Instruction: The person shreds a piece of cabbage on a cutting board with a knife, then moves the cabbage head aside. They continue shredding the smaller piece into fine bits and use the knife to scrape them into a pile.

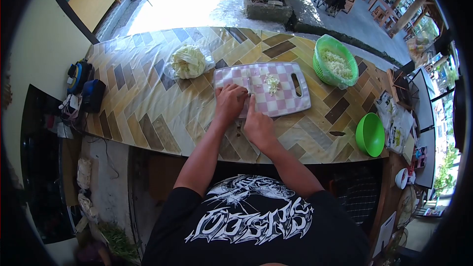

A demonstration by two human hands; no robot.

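On the table lies a pink-and-white checked cutting board (283,106) with a handle slot at its right end. My left hand (231,99) rests on the board's left part with its fingers curled down, and what is under them is hidden. Beside it my right hand (259,127) is closed around a knife, index finger stretched forward along it. The thin knife blade (249,83) points away from me across the board. A small heap of chopped pale cabbage (272,83) lies right of the blade. Past the board's left corner sits a cabbage (188,62) on clear plastic.
A green basket (319,69) lined with plastic holds shredded cabbage at the right. Nearer me, a green bowl (369,135) stands by the table's right edge, next to plastic packets (394,123). A wood-patterned cover spreads over the table (143,113). Dark bags (92,93) sit at the left.
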